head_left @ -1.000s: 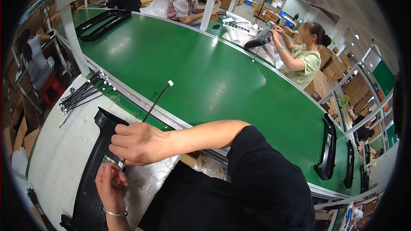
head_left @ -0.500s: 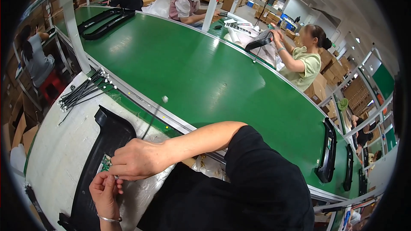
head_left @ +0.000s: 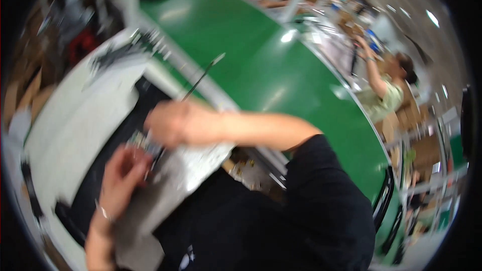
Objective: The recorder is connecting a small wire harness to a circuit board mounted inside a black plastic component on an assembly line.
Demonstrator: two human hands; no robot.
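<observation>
My right hand (head_left: 173, 124), blurred by motion, is closed around a thin black cable (head_left: 198, 84). One end of the cable, with a pale connector (head_left: 218, 59), sticks out past the hand over the conveyor's edge. The other part runs down to my left hand (head_left: 123, 170), whose thumb and fingers are pinched together at it. A bracelet (head_left: 103, 211) circles my left wrist. Beneath both hands lies a long black plastic housing (head_left: 108, 163), with a small green circuit board (head_left: 139, 140) in it, partly covered by my fingers.
The housing rests on a white-covered worktable (head_left: 65, 135). A bundle of black cables (head_left: 120, 55) lies at its far end. Alongside runs a green conveyor belt (head_left: 241, 35) carrying black housings (head_left: 385, 190). Across the belt sits a person in light green (head_left: 384, 95).
My right hand has moved up and away from my left, and the cable shows between them. My left hand has risen from the housing. The whole view has shifted and blurred.
</observation>
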